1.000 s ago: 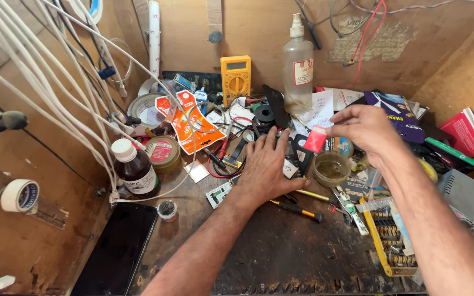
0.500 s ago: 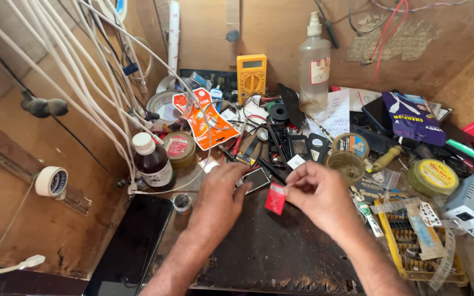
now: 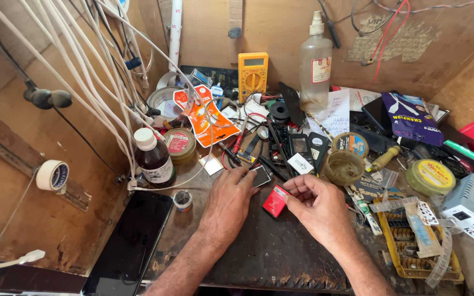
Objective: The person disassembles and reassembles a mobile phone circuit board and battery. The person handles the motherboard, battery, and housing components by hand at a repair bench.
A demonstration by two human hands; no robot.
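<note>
My right hand (image 3: 318, 209) pinches a small red box (image 3: 275, 201) by its upper right corner, low over the dark work mat (image 3: 281, 252). My left hand (image 3: 229, 204) lies flat on the mat just left of it, fingertips on a small dark flat part (image 3: 261, 176). Tools, pens and small black parts lie scattered just beyond both hands.
A black phone (image 3: 130, 241) lies at the mat's left. A dark brown bottle (image 3: 153, 158), round tins, a yellow multimeter (image 3: 252, 77), a clear spray bottle (image 3: 315, 64), a yellow parts tray (image 3: 412, 246) and a grey box (image 3: 473, 208) crowd the bench. White cables (image 3: 83, 77) hang at left.
My right hand brought the red box from the far right clutter down to the mat in front of me. My left hand slid back slightly toward me.
</note>
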